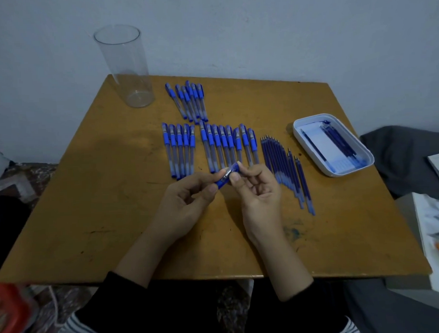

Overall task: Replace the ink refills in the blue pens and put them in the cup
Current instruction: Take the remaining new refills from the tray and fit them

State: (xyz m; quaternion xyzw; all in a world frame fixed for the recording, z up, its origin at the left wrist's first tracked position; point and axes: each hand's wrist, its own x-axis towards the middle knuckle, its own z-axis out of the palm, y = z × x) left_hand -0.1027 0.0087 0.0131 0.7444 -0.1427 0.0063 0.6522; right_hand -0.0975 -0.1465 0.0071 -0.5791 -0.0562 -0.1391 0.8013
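Observation:
Above the middle of the table, my left hand [187,200] and my right hand [256,190] both pinch one blue pen [227,176] between them; most of its length is hidden by my fingers. Behind my hands lies a row of several capped blue pens [210,146], with a smaller bunch of pens [190,100] farther back. Several loose ink refills [285,169] lie side by side to the right of my right hand. A tall clear cup [125,67] stands upright at the table's back left corner, with nothing in it.
A white tray [362,159] holding paper and several dark refills sits at the right of the brown table [115,219]. Grey cloth and papers lie beyond the table's right edge. A red object [9,313] is at the lower left.

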